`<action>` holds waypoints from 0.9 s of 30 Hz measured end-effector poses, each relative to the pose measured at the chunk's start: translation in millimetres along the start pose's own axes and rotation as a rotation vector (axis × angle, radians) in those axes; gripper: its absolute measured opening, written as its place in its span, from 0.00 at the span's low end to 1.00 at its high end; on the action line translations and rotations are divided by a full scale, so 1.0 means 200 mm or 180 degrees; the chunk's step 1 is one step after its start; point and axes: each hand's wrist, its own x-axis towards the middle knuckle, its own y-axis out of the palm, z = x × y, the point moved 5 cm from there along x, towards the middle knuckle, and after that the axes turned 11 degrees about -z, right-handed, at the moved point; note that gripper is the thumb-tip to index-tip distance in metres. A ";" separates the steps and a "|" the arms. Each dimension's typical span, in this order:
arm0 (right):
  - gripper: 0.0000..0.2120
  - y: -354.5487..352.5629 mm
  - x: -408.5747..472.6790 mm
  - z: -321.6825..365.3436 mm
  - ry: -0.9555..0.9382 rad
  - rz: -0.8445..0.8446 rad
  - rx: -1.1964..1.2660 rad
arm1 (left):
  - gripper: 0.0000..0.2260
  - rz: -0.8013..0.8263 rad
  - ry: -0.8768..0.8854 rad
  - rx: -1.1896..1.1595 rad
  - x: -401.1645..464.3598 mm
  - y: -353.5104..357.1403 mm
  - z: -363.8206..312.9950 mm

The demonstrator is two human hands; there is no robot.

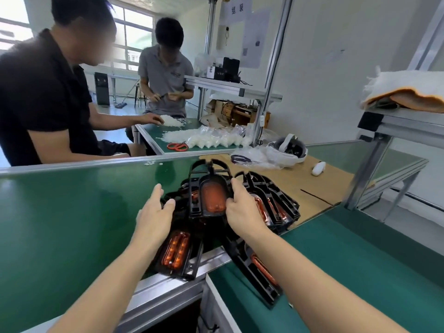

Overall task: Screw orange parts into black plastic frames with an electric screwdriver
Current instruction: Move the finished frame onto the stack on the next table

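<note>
A pile of black plastic frames with orange parts lies in the middle of the green table (60,212). My right hand (242,207) grips the right edge of the top black frame (206,188), which carries an orange part (212,197) and is tilted up. My left hand (155,215) hovers with fingers apart at that frame's left side, over lower frames. Another frame with an orange part (176,251) lies under my left wrist, one more frame (257,267) under my right forearm. Several frames (274,200) fan out to the right. No screwdriver is in view.
Two people sit at the far side; one reaches into white plastic pieces (173,121) near red scissors (177,146). A white headset in a bag (288,150) and a white controller (318,168) lie on a brown sheet (312,188). A metal shelf (396,126) holds cloth at right.
</note>
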 end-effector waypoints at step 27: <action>0.26 0.24 -0.18 0.06 0.0076 0.0551 0.0523 | 0.20 -0.0456 -0.1384 -0.1442 0.13 -0.09 0.28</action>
